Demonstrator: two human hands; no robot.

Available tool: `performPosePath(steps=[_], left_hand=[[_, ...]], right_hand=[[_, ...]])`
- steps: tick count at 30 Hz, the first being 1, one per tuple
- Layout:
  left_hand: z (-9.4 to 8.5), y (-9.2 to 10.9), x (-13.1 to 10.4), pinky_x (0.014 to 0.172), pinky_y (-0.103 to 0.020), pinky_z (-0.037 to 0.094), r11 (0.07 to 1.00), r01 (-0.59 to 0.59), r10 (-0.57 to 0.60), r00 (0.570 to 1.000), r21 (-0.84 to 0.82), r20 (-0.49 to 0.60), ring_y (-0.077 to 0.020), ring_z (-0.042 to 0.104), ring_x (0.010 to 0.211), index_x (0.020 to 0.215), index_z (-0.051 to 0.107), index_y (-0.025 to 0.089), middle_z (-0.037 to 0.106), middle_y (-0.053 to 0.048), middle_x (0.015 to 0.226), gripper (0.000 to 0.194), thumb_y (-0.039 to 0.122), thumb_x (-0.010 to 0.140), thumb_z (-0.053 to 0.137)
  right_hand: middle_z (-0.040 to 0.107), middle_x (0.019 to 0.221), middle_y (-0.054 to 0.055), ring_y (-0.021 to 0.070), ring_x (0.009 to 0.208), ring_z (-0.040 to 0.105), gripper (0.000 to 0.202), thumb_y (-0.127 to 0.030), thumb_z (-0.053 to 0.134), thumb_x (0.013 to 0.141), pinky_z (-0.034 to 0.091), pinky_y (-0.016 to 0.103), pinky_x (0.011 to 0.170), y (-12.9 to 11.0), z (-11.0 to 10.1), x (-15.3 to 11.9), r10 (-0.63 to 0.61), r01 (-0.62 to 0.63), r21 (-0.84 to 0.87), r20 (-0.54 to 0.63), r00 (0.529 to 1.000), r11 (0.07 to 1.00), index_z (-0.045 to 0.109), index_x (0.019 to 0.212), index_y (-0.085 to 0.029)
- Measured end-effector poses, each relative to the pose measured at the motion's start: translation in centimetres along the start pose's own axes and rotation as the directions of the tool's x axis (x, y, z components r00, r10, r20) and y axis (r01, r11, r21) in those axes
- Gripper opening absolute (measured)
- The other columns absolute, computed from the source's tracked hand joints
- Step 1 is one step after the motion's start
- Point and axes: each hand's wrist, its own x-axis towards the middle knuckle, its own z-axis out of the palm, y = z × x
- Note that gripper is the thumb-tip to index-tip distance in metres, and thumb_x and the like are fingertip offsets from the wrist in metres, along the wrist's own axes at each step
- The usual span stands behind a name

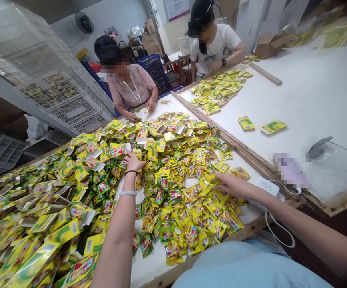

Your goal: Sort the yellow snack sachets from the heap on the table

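Observation:
My left hand [133,163] reaches over the middle of the pile with its thumb spread from the fingers. Its fingertips are at the open end of a yellow carton [117,150]; no grip on it shows. On the right, my right hand [231,185] has thumb and fingers closed at the edge of a yellow packet [207,185]. Small sealed green packets [175,195] and yellow packets [217,228] lie loosely heaped between and below my hands. To the left, many open-ended yellow cartons [62,232] lie in a deep heap.
Two people [131,86] [212,44] work across the table. A wooden strip [221,138] divides the white tabletop [311,100]. Yellow cartons [221,90] lie beyond it. A white device [266,187] with a cable sits by my right wrist. White crates [56,76] stand at left.

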Motion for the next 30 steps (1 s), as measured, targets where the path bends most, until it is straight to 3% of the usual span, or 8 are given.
performPosePath(steps=[4,9,12,15,18,22,26,30], left_hand=[[-0.1,0.0,-2.3,0.105,-0.057,0.019,0.989,-0.010,-0.002,0.997,-0.151,-0.075,-0.0443,0.019,0.134,0.133,0.029,0.006,0.032,-0.027,0.135,0.087,0.022,0.056,0.065],[-2.7,0.0,-7.3,0.095,-0.048,0.040,0.863,-0.090,0.069,0.996,-0.498,-0.059,-0.0310,0.049,0.115,0.120,0.047,0.017,0.055,-0.013,0.119,0.055,0.029,0.066,0.049],[-3.8,0.7,-12.2,0.085,-0.042,0.048,0.453,0.057,0.165,0.975,-0.889,0.146,-0.0244,0.060,0.096,0.105,0.057,0.018,0.064,-0.009,0.102,0.041,0.035,0.069,0.047],[-2.7,2.7,-17.3,0.080,-0.039,0.049,0.007,0.505,0.343,0.809,-0.863,0.476,-0.0200,0.062,0.086,0.098,0.060,0.017,0.064,-0.006,0.094,0.032,0.033,0.072,0.054],[0.1,4.8,-21.1,0.066,-0.029,0.049,0.077,0.644,0.331,0.703,-0.761,0.629,-0.0126,0.059,0.064,0.089,0.061,0.016,0.062,0.000,0.074,0.021,0.029,0.073,0.062],[2.2,6.3,-23.7,0.057,-0.024,0.044,0.386,0.498,0.436,0.644,-0.777,0.629,-0.0107,0.054,0.055,0.082,0.060,0.014,0.059,0.001,0.065,0.024,0.029,0.067,0.071],[1.4,7.0,-24.0,0.059,-0.025,0.045,0.468,0.339,0.553,0.607,-0.816,0.570,-0.0111,0.053,0.058,0.077,0.057,0.015,0.056,0.002,0.064,0.023,0.028,0.065,0.072],[1.0,6.7,-24.2,0.068,-0.027,0.046,0.605,0.102,0.602,0.591,-0.789,0.538,-0.0145,0.054,0.071,0.082,0.059,0.015,0.059,0.001,0.073,0.024,0.024,0.064,0.072]], right_hand=[[0.064,0.078,0.004,0.0176,0.069,0.059,0.030,-0.045,0.048,0.089,0.042,0.027,0.061,-1.3,-1.6,-0.3,0.049,-0.021,0.214,-0.127,0.991,0.977,0.058,0.096,-0.017],[0.063,0.073,0.000,0.0124,0.054,0.054,0.033,-0.050,0.058,0.081,0.038,0.024,0.047,-2.3,-3.4,-0.5,0.231,-0.029,0.581,-0.276,0.933,0.813,0.062,0.094,-0.019],[0.066,0.080,0.002,0.0141,0.057,0.058,0.033,-0.048,0.062,0.078,0.042,0.025,0.047,-2.8,-3.2,0.0,0.294,-0.016,0.687,-0.290,0.911,0.727,0.062,0.096,-0.020],[0.067,0.079,0.003,0.0156,0.060,0.061,0.033,-0.045,0.067,0.074,0.046,0.026,0.048,-4.0,-2.7,0.9,0.290,0.030,0.755,-0.288,0.913,0.655,0.061,0.095,-0.020],[0.067,0.080,0.002,0.0160,0.066,0.064,0.030,-0.040,0.070,0.073,0.051,0.026,0.054,-6.0,-3.3,2.1,0.219,0.138,0.834,-0.295,0.930,0.535,0.059,0.093,-0.020],[0.065,0.084,0.001,0.0142,0.074,0.064,0.024,-0.033,0.069,0.076,0.053,0.028,0.067,-8.5,-5.3,3.3,0.122,0.338,0.835,-0.427,0.896,0.435,0.058,0.091,-0.019],[0.060,0.082,0.001,0.0128,0.076,0.058,0.011,-0.023,0.064,0.081,0.048,0.027,0.069,-9.4,-6.3,2.8,-0.160,0.457,0.562,-0.497,0.853,0.689,0.060,0.090,-0.019],[0.056,0.081,0.002,0.0132,0.074,0.055,0.008,-0.015,0.056,0.085,0.043,0.026,0.066,-9.8,-6.3,0.8,-0.371,0.407,0.181,-0.201,0.907,0.895,0.063,0.087,-0.018]])
